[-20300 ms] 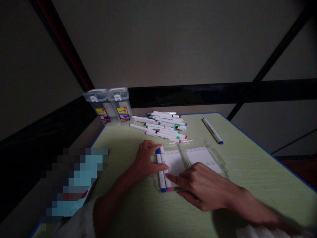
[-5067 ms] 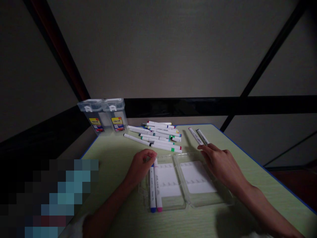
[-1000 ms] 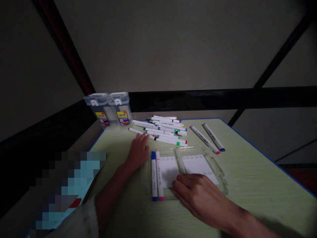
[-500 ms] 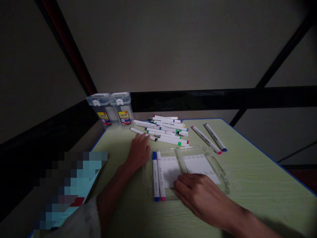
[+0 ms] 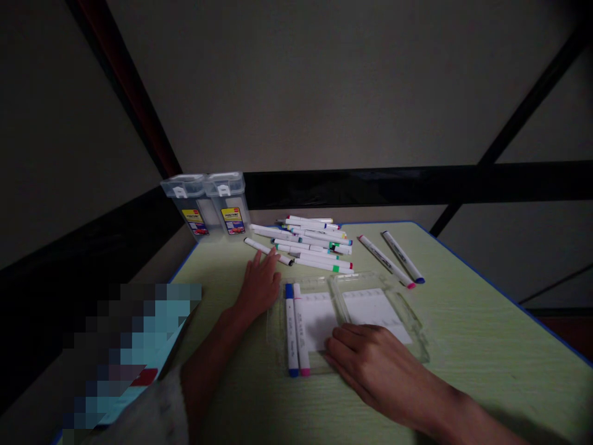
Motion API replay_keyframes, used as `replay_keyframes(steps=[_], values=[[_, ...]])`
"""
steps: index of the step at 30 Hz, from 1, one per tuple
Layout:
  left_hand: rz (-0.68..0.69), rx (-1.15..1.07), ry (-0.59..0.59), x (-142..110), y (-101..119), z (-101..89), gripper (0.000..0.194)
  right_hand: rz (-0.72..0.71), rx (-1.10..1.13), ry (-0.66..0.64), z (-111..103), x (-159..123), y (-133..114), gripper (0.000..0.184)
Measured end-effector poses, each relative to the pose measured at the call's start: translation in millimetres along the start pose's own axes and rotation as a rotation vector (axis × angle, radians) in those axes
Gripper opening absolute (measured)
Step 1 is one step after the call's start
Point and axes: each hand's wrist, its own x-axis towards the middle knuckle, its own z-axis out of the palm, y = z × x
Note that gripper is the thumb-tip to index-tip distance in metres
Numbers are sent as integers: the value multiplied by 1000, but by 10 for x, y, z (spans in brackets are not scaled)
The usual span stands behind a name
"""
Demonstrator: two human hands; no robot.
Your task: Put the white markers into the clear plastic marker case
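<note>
A clear plastic case (image 5: 417, 334) lies open on the green table, with white cards in both halves. A blue-capped marker (image 5: 290, 327) and a pink-capped marker (image 5: 300, 330) lie side by side in its left half. My left hand (image 5: 258, 285) rests flat beside the case's left edge, fingers stretched toward a loose marker (image 5: 267, 251). My right hand (image 5: 370, 361) lies on the near edge of the case, fingers loosely curled with nothing in them. A pile of white markers (image 5: 315, 244) sits behind the case.
Two markers (image 5: 391, 259) lie apart at the back right of the table. Two clear lidded boxes (image 5: 210, 203) with yellow labels stand at the back left corner. A dark rail runs behind the table (image 5: 486, 346). A blurred patch covers the lower left.
Since a second ago my left hand has edged slightly toward the loose marker. My right hand stays on the case. Five seconds ago it was up by the two separate markers.
</note>
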Motion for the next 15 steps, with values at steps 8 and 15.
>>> replay_keyframes(steps=[8, 15], values=[[-8, -1, 15, -9, 17, -16, 44, 2, 8, 4, 2, 2, 0, 17], [-12, 3, 25, -24, 9, -6, 46, 8, 19, -14, -4, -6, 4, 18]])
